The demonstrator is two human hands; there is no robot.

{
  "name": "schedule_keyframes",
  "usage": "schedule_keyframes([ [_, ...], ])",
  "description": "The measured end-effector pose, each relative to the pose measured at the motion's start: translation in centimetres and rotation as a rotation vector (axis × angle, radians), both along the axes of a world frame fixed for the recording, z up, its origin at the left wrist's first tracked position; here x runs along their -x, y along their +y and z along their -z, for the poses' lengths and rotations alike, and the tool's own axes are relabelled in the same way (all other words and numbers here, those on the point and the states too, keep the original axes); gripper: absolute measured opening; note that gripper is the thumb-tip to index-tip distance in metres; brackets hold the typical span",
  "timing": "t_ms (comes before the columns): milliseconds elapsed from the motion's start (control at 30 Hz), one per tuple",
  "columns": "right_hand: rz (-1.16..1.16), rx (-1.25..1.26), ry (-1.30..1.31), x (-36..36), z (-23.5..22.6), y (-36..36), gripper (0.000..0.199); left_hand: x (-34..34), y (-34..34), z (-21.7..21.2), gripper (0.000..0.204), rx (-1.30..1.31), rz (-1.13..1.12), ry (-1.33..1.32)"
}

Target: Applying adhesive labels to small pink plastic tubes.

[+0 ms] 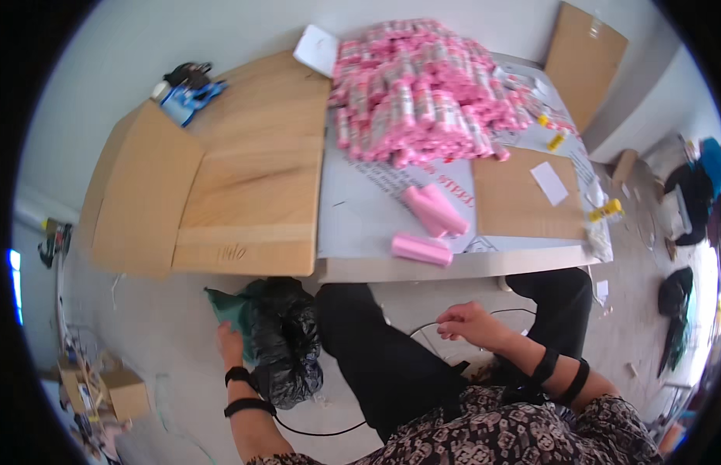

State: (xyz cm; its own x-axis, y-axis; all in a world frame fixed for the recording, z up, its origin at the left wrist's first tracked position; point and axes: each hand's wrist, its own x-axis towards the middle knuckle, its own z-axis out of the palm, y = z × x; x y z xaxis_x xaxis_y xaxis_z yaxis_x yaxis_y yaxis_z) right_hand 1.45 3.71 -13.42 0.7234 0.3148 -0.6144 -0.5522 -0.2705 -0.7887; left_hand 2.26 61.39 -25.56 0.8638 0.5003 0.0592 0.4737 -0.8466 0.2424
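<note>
Down at the left, my left hand (229,342) is closed at the edge of a green plastic bag (228,306). Against that bag stands a bulky black plastic bag (287,337), beside my knee. Over my lap my right hand (470,323) is raised with its fingers curled together; anything inside them is hidden. On the table in front of me lie a few plain pink rolls (435,209) and another pink roll (422,249) near the front edge. Behind them rises a large heap of pink rolls with printed labels (422,93).
A wooden tabletop (256,178) with a folded cardboard piece (143,194) adjoins the grey-covered table (360,225). At the right are a cardboard sheet (523,217), a white paper (548,184) and a yellow glue stick (606,210). A black cable (321,433) runs along the floor.
</note>
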Motion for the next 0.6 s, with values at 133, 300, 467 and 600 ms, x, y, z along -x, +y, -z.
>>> schedule_keyframes([
  [133,0.111,-0.061,-0.030,0.2,0.6,-2.4,0.017,-3.5,-1.0,-1.6,0.014,0.183,0.130,-0.167],
  [300,0.417,0.152,-0.358,-3.9,-1.4,-10.8,0.011,-8.4,-16.8,-11.3,0.008,0.642,0.078,-0.305],
  [467,0.598,0.506,-0.721,-13.8,-5.0,-21.9,0.016,-9.7,-29.6,-16.4,0.013,0.647,0.330,-0.290],
  [600,0.733,0.945,-0.878,-22.8,-6.9,-31.7,0.013,-10.4,-37.2,-16.1,0.010,0.683,0.500,-0.142],
])
